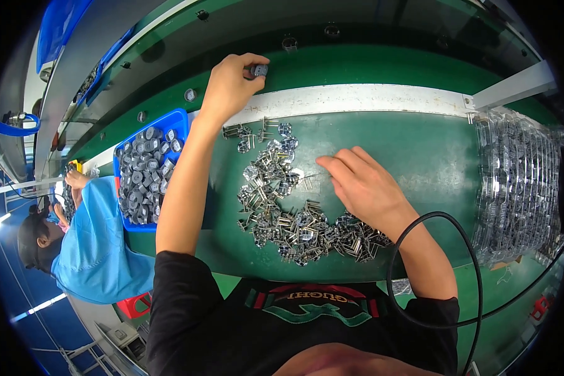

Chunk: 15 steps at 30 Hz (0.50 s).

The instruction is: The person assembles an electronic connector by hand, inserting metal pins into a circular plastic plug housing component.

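My left hand reaches over the far green strip, beyond the white rail, its fingers closed round a small grey round part. On the green worktop lies a loose pile of small plug-like parts with metal pins. Just to the right of this pile hovers my right hand, fingers partly bent and apart. I see nothing held between them. One pinned part lies under its fingertips. Left of my left forearm, a blue tray holds many grey round parts.
A white rail divides the worktop from the far green strip, where single round parts sit spaced apart. Stacked clear plastic trays fill the right side. A black cable loops by my right forearm. A person in blue works at left.
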Each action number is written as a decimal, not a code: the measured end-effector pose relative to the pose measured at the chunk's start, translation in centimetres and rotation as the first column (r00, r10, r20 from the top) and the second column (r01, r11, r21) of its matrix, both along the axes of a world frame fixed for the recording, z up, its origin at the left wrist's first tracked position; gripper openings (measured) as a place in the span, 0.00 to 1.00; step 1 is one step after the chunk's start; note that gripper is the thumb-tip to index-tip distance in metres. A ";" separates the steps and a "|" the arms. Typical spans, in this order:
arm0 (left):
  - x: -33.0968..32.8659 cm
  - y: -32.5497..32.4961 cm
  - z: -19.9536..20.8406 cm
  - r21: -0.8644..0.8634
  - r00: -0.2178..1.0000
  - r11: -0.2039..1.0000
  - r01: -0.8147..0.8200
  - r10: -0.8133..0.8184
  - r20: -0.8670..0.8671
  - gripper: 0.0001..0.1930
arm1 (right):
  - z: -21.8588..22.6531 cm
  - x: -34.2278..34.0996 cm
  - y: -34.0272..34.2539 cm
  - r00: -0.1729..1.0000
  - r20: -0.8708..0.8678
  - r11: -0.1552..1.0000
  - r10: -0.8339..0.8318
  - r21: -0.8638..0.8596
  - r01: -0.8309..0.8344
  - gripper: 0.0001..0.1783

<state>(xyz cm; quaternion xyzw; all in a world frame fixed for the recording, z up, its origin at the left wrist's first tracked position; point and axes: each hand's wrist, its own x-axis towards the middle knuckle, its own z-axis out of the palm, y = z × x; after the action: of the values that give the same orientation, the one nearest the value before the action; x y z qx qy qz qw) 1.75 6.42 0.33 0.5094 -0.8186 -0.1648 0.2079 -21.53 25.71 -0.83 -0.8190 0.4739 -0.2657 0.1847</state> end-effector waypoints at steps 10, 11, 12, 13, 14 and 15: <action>-3.6 13.1 1.4 0.200 0.860 0.965 0.167 -0.043 -0.509 0.21 | 1.2 -0.2 -1.0 0.777 0.607 0.982 -0.167 0.031 0.186 0.10; -3.7 13.8 1.4 0.240 0.844 0.951 0.193 -0.036 -0.536 0.21 | 1.3 -0.2 -1.0 0.783 0.597 0.982 -0.174 0.047 0.182 0.10; -3.7 14.3 1.2 0.304 0.831 0.927 0.221 -0.015 -0.557 0.21 | 1.4 -0.2 -1.0 0.805 0.565 0.978 -0.182 0.015 0.210 0.11; -3.7 14.7 1.0 0.363 0.818 0.897 0.252 0.004 -0.576 0.20 | 1.3 -0.1 -1.0 0.825 0.533 0.971 -0.190 -0.020 0.237 0.11; -3.8 15.0 0.8 0.373 0.813 0.893 0.252 0.014 -0.583 0.20 | 1.1 0.0 -1.0 0.840 0.512 0.968 -0.181 -0.059 0.245 0.12; -4.1 15.2 0.7 0.430 0.771 0.861 0.273 0.071 -0.632 0.20 | 1.0 0.0 -1.0 0.845 0.502 0.969 -0.185 -0.049 0.241 0.12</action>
<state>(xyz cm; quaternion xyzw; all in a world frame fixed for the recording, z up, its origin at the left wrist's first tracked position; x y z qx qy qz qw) -2.33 21.67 1.03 0.4142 -0.6574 -0.5418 0.3205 -21.58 24.72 0.14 -0.6749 0.4834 -0.5108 0.2234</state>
